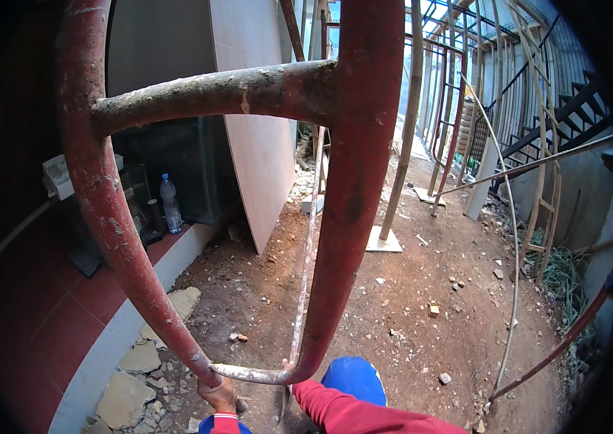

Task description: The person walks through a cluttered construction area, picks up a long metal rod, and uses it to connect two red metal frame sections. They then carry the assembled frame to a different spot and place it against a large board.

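A red metal scaffold frame, scuffed and flecked with grey, rises close in front of me. An upper crossbar and a white-splashed lower crossbar join its two tubes. My left hand is closed around the bottom of the left tube, beside the lower crossbar. At the foot of the right tube is my right hand, mostly hidden by the tube and my red sleeve; a few fingers show against the metal. A thin, white-spotted pole runs away behind the right tube.
Left stands a red-tiled ledge with a plastic bottle; broken slabs lie below it. A wooden panel leans ahead. Right are wooden props, a bent rod, black stairs and rubble on dirt ground.
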Demonstrator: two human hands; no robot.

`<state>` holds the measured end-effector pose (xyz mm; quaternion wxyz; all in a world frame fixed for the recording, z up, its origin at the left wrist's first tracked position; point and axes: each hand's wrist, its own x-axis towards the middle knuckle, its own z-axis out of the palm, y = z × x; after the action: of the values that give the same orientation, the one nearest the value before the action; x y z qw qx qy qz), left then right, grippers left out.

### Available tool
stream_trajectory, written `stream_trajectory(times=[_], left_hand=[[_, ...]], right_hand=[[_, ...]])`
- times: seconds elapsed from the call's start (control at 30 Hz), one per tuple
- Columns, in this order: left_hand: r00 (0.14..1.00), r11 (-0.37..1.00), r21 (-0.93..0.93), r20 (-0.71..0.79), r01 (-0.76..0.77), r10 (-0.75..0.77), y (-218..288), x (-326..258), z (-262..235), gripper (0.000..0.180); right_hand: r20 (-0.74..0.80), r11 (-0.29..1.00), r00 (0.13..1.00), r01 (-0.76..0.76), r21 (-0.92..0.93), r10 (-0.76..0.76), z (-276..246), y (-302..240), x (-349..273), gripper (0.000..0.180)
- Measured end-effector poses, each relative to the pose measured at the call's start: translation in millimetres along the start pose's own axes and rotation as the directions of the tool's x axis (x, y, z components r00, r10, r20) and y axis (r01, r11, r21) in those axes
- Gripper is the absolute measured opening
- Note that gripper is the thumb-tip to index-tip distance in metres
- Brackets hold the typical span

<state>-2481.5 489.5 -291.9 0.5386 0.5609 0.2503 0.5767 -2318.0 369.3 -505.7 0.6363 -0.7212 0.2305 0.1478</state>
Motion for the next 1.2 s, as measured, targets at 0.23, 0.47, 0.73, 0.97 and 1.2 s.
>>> stream_trajectory(times=[0.23, 0.47, 0.73, 0.97, 1.2], left_hand=[[0.999, 0.999, 0.022, 0.036, -0.036, 0.035, 5, 0, -7, 0.013], [0.998, 0.994, 0.103, 0.043, 0.037, -0.042, 1, -4, -21, 0.018], [0.999, 0.970, 0.245, 0.039, 0.001, -0.011, -36, -17, -49, 0.015], [0.874, 0.857, -0.178, 0.054, 0.485, -0.483, -65, -20, -41, 0.025], [0.808, 0.762, -0.291, 0.077, 0.578, -0.584, -33, -23, -17, 0.025]], right_hand=[[-0.025, 0.905, 0.974, 0.201, -0.374, -0.226, -21, -13, -23, 0.062], [0.069, 0.929, 0.984, 0.176, -0.326, -0.163, -28, -23, -38, 0.061], [0.246, 0.952, 0.965, 0.160, -0.260, -0.095, -19, -18, -37, 0.060], [0.304, 0.679, 0.614, 0.586, 0.442, -0.728, -156, -381, -271, 0.060], [-0.089, -0.576, -0.585, 0.810, -0.111, -0.806, -205, -624, -577, 0.096]])
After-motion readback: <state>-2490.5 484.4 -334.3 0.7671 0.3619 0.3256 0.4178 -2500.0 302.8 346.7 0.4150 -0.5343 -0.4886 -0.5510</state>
